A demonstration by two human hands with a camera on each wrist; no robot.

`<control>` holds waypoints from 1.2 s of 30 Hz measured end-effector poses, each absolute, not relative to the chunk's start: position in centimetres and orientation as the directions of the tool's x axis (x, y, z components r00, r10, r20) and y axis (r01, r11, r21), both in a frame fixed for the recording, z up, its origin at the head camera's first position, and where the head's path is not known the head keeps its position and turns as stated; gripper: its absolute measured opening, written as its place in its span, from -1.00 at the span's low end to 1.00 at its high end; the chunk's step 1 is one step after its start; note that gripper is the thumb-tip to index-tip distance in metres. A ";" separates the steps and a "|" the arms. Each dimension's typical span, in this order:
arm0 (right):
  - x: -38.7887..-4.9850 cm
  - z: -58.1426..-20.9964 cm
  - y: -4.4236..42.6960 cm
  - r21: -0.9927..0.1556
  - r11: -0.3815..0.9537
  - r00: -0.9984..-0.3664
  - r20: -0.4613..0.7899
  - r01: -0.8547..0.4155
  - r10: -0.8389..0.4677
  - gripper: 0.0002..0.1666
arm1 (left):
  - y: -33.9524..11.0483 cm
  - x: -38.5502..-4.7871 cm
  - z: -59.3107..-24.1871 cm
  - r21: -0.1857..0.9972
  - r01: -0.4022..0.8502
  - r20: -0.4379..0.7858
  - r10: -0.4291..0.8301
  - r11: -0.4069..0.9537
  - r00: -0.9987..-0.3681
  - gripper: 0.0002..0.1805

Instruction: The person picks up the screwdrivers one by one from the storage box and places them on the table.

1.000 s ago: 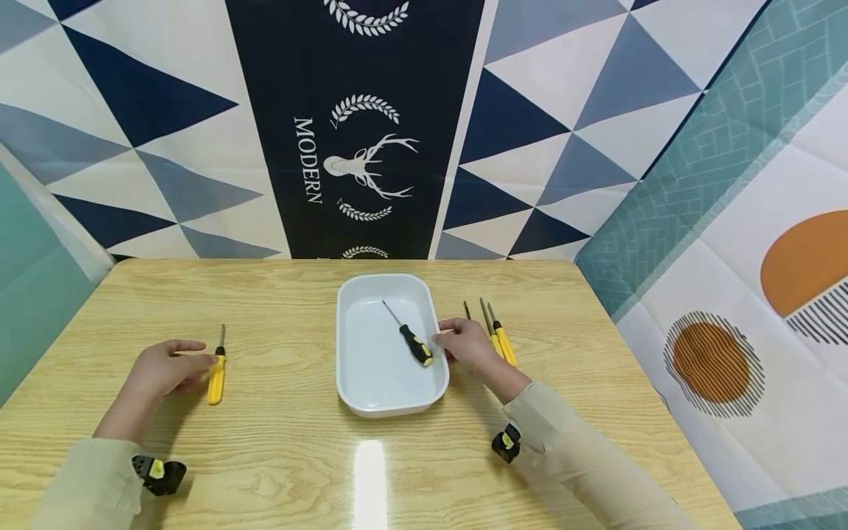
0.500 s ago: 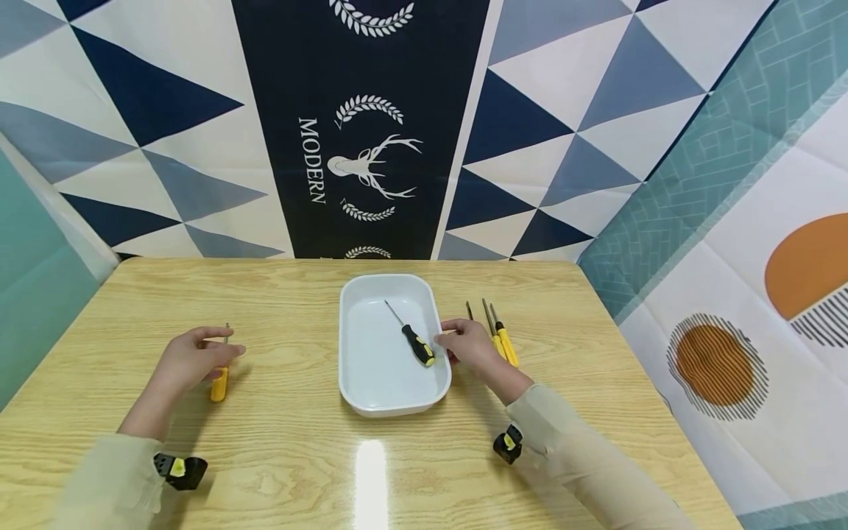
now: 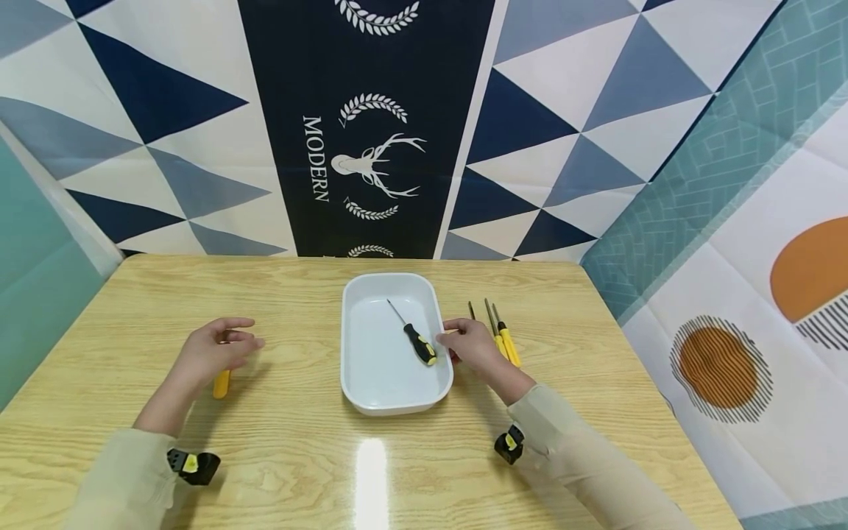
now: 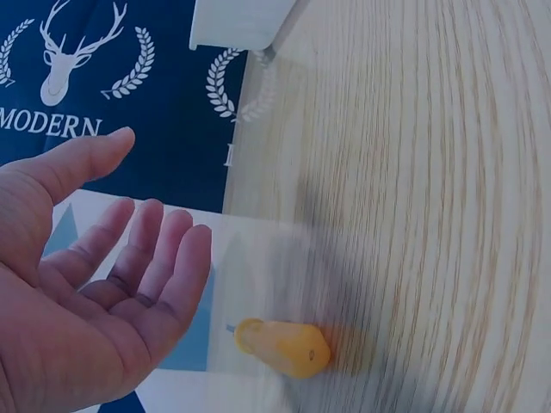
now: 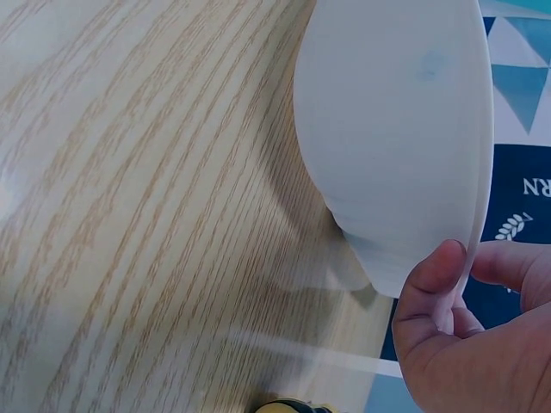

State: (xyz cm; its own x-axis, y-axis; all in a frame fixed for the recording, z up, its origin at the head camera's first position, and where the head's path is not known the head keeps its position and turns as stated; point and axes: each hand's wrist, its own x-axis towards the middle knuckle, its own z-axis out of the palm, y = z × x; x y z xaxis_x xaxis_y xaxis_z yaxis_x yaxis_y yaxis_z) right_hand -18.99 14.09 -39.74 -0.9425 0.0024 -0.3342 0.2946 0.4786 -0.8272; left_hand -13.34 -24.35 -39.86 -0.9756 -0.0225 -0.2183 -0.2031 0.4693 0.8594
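My left hand [image 3: 215, 350] hovers over a yellow-handled screwdriver [image 3: 221, 383] on the left of the table, hiding its shaft. In the left wrist view that hand [image 4: 108, 292] has loosely bent fingers and holds nothing; the yellow handle lies apart from it. At the centre stands a white plastic tray [image 3: 371, 361] with a black-and-yellow screwdriver [image 3: 419, 344] lying in it. My right hand [image 3: 472, 346] pinches the tray's right rim. Thumb and fingers of the right hand [image 5: 482, 335] grip that edge in the right wrist view.
Several more screwdrivers [image 3: 507, 342] lie to the right of the tray, partly covered by my right hand and forearm. The wooden table [image 3: 285, 456] ends at a patterned cloth backdrop [image 3: 530, 147].
My left hand has moved right and slightly away from me, passing over the yellow screwdriver, which stays on the table. The right hand keeps its hold on the tray rim.
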 end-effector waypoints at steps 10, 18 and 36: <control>-18.9 -39.6 14.0 -0.825 0.474 -0.940 -0.342 0.307 0.013 -0.58 | -23.3 -13.5 -39.9 0.900 -0.134 -0.153 0.012 0.415 -0.988 -0.23; -18.9 -39.6 14.1 -0.822 0.476 -0.938 -0.346 0.312 0.017 -0.58 | -22.3 -13.8 -40.1 0.913 -0.072 -0.084 0.011 0.402 -0.996 -0.27; -19.0 -39.7 14.1 -0.820 0.483 -0.939 -0.343 0.306 0.012 -0.57 | -19.7 -14.9 -40.2 0.957 0.009 -0.006 0.050 0.289 -0.999 -0.36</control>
State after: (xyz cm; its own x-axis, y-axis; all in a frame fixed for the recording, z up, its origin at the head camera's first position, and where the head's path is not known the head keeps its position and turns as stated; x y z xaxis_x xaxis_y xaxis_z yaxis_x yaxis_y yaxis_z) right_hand -18.99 14.12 -39.71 -0.9391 0.0122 -0.3435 0.3064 0.4827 -0.8204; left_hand -14.94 -19.70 -40.16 -0.9987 0.0498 -0.0060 0.0087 0.2895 0.9571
